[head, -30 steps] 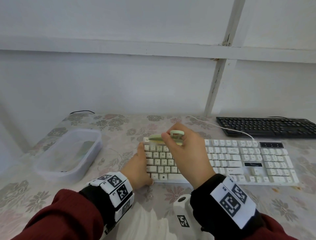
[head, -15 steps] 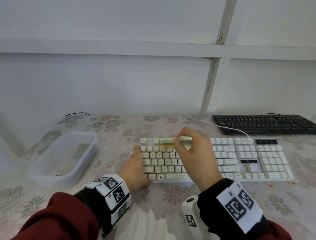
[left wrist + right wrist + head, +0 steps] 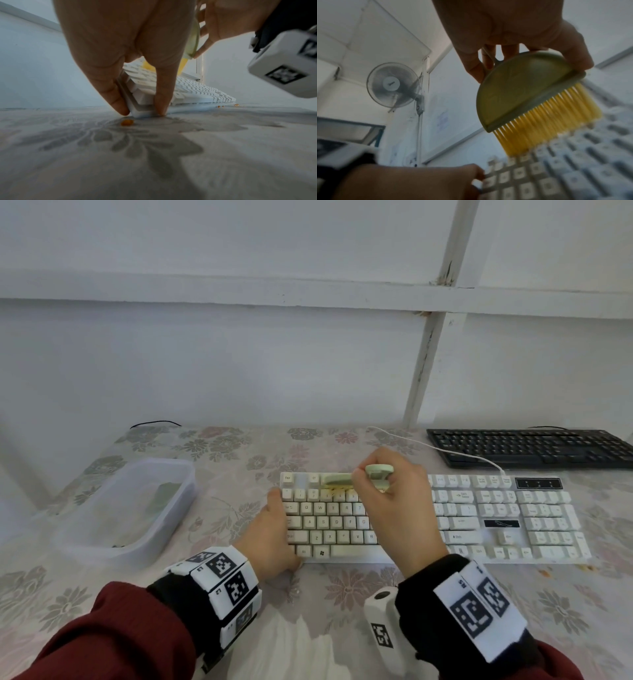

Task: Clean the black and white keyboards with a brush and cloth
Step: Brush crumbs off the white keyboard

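Observation:
The white keyboard point(image 3: 479, 518) lies across the middle of the floral table. My left hand point(image 3: 274, 529) grips its near left corner, thumb and a finger pinching the edge point(image 3: 137, 108). My right hand point(image 3: 394, 508) holds a pale green brush point(image 3: 356, 477) with yellow bristles point(image 3: 547, 119) over the top left key rows, bristle tips touching the keys. The black keyboard point(image 3: 534, 446) sits at the far right against the wall. A green cloth point(image 3: 161, 498) lies inside the clear tub.
A clear plastic tub point(image 3: 137, 529) stands at the left of the table. The white cable point(image 3: 445, 451) runs from the white keyboard toward the wall. Orange crumbs point(image 3: 126, 122) lie on the tablecloth by the keyboard's corner and front edge. A wall fan point(image 3: 393, 85) hangs overhead.
The brush has moved slightly right then back left along the top key rows. My left hand stays on the keyboard's corner. The head view shifted a little.

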{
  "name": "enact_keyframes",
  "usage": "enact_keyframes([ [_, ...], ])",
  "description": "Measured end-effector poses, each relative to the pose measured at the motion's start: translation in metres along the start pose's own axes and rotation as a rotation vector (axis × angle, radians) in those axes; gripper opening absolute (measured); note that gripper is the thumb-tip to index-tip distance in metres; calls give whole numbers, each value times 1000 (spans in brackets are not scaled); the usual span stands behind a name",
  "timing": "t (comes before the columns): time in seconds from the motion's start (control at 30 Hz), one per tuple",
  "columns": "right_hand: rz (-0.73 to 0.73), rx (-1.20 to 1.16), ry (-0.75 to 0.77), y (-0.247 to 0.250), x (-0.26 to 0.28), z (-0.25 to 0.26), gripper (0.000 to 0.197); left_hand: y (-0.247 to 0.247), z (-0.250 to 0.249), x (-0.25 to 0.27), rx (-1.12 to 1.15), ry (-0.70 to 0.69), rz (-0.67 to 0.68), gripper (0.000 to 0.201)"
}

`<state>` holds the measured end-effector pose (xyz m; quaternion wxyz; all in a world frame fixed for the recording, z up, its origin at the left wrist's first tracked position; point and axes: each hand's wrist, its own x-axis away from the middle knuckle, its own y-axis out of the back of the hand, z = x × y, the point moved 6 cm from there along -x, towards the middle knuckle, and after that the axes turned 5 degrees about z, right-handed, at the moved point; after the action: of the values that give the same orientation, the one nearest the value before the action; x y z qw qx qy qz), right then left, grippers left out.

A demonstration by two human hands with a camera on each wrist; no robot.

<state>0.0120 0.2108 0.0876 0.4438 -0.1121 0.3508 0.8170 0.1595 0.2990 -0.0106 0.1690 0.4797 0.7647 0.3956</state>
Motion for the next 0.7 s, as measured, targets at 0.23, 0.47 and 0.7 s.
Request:
enact_keyframes([
  [0.23,66,-11,40,-17,7,17,14,-1,-1,-1,-34,0,3,91],
  [0.47,-17,39,-40,32,4,-11,12,-1,-1,1,-4,-32,-9,91],
  [0.7,90,-185,-53,28,6,-9,23,-2,2,0,-5,-22,-2,95],
])
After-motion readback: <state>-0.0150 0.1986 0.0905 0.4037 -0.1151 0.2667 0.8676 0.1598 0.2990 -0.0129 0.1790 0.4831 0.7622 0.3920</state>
